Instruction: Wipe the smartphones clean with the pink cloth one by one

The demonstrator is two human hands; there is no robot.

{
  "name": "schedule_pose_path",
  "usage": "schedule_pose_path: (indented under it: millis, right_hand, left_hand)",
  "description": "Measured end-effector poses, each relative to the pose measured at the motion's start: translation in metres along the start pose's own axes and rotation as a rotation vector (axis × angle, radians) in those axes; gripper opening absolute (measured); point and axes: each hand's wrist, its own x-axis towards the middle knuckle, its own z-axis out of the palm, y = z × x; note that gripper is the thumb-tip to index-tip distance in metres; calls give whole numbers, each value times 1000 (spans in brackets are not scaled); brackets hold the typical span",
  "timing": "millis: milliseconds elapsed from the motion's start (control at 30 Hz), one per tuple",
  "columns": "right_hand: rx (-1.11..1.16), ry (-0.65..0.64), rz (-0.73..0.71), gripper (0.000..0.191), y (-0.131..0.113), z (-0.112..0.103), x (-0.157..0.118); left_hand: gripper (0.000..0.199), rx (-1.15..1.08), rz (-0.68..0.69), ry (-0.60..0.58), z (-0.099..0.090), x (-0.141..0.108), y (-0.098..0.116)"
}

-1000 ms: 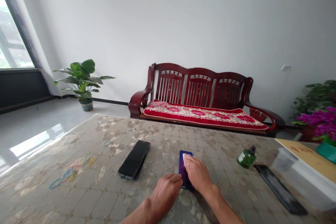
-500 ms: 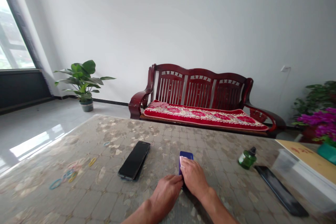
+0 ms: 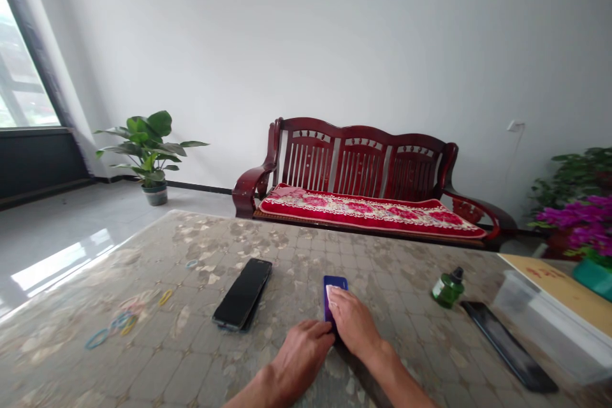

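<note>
A blue phone lies back side up on the patterned tablecloth, its lower part hidden under my hands. My left hand grips the phone's near end, fingers closed along its edge. With bent fingers, my right hand presses a small white tissue onto the phone's back. To the left lies a black phone, screen up, resting on another dark flat thing that shows only at its edge.
Colored rubber bands lie at the left. At the right are a green bottle with a black cap, another black phone and a clear plastic box with a tan board on top. A wooden bench stands beyond the table.
The view has shifted slightly. Both hands stay on the blue phone, and the tissue under my right hand has moved only a little, if at all.
</note>
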Motion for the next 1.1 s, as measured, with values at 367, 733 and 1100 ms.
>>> schedule_pose_path:
  millis: [367,733,1100]
  right_hand:
    - [111,-106,-263,39,-16,-6,21]
    - [201,0,-76,42,-9,-6,9]
    - [347,187,44,40,2,19,-14]
  left_hand:
    - [16,-146,188,-99,-3,1,3]
    - [26,-126,24,315,-10,1,-5]
    - [56,229,-460,46,8,9,-21]
